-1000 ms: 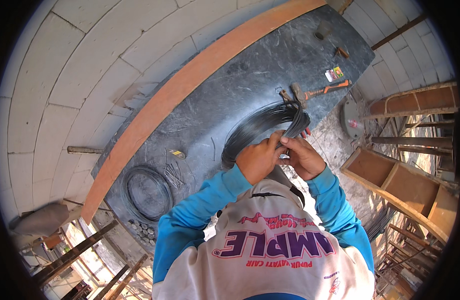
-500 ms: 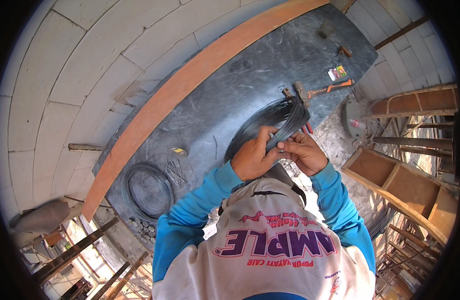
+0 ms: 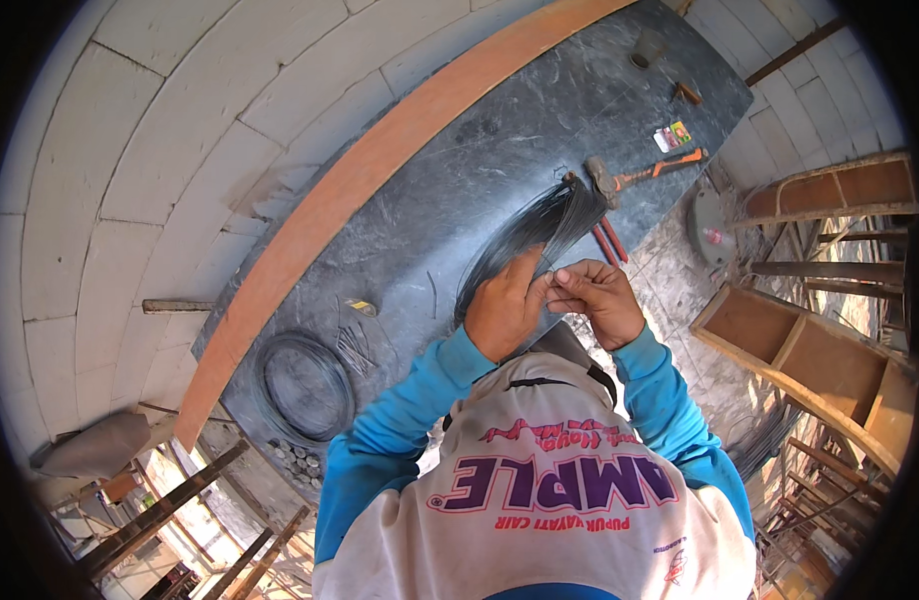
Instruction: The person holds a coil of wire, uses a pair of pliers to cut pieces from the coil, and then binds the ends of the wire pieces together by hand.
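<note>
A bent bundle of thin dark wire (image 3: 540, 225) lies across the grey tabletop in front of me, its far end near a hammer (image 3: 605, 182). My left hand (image 3: 505, 305) is closed around the near end of the wire. Beside it, my right hand (image 3: 602, 300) pinches with thumb and forefinger close to the left fingertips; what sits in that pinch is too small to make out. Just beyond the right hand lies a tool with red handles (image 3: 610, 241), its head partly covered by the wire.
On the dark table (image 3: 450, 165) lie a wire coil (image 3: 263, 385), several short metal pieces (image 3: 355, 350), a yellow tape measure (image 3: 360, 307) and a small colourful packet (image 3: 672, 137). A long wooden strip (image 3: 380, 165) runs along the wall side. A wooden frame (image 3: 795, 350) stands at right.
The wire bundle has shifted left, uncovering more of the red handles. My right hand has drawn its fingers into a tighter pinch. The whole view has moved slightly.
</note>
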A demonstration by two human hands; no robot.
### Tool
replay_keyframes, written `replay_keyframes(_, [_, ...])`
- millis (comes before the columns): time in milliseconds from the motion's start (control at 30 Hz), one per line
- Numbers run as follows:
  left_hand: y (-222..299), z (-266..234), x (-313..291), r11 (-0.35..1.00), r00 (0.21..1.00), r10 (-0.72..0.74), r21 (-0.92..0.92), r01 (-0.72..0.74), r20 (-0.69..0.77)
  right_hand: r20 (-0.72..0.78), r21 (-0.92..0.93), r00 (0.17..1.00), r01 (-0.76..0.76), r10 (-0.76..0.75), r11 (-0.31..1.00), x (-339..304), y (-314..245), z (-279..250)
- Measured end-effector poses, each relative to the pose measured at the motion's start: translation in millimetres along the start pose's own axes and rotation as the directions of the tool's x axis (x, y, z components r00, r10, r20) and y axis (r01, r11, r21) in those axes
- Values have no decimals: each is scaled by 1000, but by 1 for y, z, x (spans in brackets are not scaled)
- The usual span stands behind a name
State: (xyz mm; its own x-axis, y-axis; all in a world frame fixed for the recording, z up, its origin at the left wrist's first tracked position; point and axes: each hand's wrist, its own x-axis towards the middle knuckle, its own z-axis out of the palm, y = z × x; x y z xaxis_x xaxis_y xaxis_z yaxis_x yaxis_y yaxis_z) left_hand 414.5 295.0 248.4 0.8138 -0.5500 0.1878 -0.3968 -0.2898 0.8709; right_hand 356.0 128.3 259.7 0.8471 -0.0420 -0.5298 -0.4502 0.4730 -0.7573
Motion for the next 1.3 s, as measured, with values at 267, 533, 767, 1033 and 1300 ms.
replay_keyframes(267, [-1, -13, 13, 639, 913, -304, -653, 407, 273, 60, -32, 983, 174, -172, 984, 17, 2, 1])
replay_keyframes(533, [-7, -25, 25, 378, 725, -388, -620, 688, 569, 177, -13, 984, 22, -19, 1000, 24, -7, -11])
replay_keyframes(767, [-16, -24, 28, 232, 689, -294, -650, 724, 663, 145, -80, 989, 14, -2, 997, 19, -13, -14])
replay_keyframes(1033, [-16, -25, 22, 183, 679, -260, -655, 733, 687, 140, -189, 989, -10, 37, 982, 16, -15, -13])
replay_keyframes(1300, [-16, -34, 30, 296, 726, -283, -663, 688, 627, 417, -700, 577, 697, -702, 157, 26, -27, -6])
